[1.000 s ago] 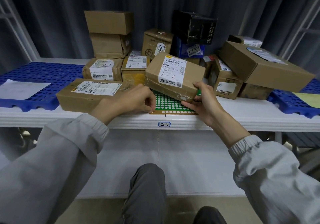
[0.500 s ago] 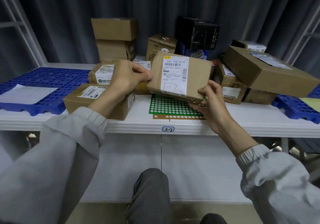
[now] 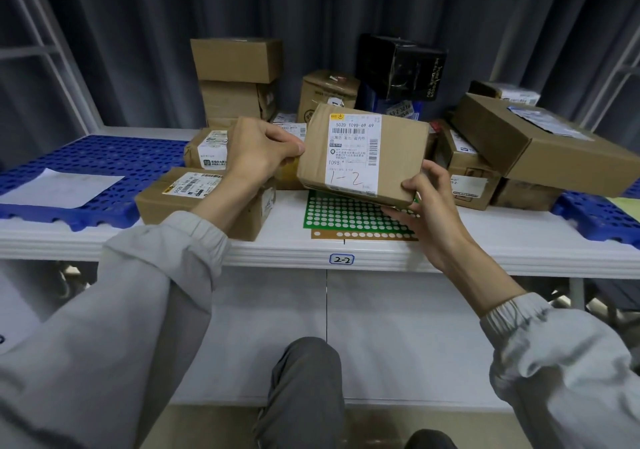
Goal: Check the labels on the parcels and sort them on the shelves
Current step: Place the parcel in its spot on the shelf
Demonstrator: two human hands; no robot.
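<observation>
Now parcel btwn both grips.

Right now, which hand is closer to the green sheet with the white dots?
Right. The right hand holds the parcel's lower corner just above the green dotted sheet. The left hand grips the parcel's upper left edge, higher and farther left of the sheet.
</observation>
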